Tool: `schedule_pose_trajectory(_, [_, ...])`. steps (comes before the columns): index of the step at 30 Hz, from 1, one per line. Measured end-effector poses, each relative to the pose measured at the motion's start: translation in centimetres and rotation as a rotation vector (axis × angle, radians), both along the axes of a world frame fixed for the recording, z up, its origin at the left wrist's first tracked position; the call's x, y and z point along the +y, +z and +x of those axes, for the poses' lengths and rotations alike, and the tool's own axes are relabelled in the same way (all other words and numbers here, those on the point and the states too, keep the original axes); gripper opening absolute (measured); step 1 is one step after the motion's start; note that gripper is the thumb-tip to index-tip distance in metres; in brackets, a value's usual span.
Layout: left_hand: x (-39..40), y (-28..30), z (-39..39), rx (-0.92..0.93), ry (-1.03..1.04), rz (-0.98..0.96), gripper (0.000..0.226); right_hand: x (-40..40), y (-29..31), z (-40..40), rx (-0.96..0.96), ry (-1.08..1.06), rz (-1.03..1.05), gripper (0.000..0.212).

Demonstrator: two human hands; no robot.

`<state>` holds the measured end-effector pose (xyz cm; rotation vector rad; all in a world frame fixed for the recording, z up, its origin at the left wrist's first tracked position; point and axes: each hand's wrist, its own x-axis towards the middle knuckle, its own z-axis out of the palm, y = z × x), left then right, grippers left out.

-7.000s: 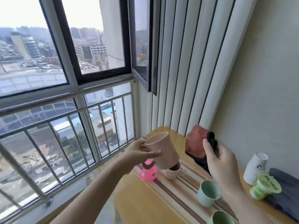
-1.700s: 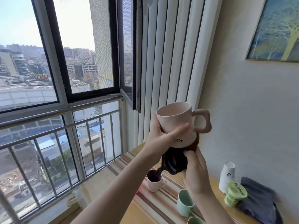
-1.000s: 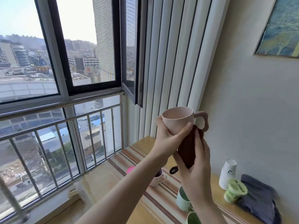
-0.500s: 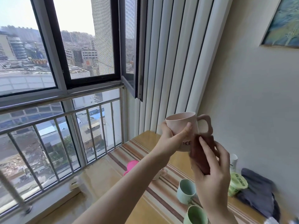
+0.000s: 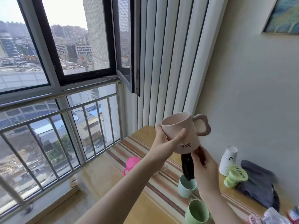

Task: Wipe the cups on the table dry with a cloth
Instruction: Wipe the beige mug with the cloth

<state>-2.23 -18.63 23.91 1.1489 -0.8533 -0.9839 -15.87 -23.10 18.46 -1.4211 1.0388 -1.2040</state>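
Pale pink, our upright ceramic mug with a brown looped handle sits gripped in our left hand above the striped tabletop; our right hand clamps the dark cloth beneath its base.

Four mugs: a pink one held up, a bright pink one, two green (one pale, one brighter); one cloth.

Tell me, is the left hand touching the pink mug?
Touching. The head view shows the left hand wrapped around the pink mug, thumb pressed flat across its front and fingers behind, holding it up in the air.
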Motion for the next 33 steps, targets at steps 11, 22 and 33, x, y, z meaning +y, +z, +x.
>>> schedule_pose_trajectory(11, [0.4, -5.7, 8.3, -0.052, 0.176, 0.066, 0.088, 2.1, -1.8, 2.2, 0.455, 0.296, -0.259, 0.042])
schedule_pose_trajectory(22, [-0.7, -23.7, 5.9, -0.248, 0.082, 0.407, 0.075, -3.6, -7.9, -0.3, 0.591, 0.134, -0.213, 0.025])
schedule_pose_trajectory(33, [-3.4, -33.9, -0.1, -0.321, -0.042, 0.46, 0.08, -7.1, -13.1, -4.1, 0.53, 0.085, -0.066, 0.021])
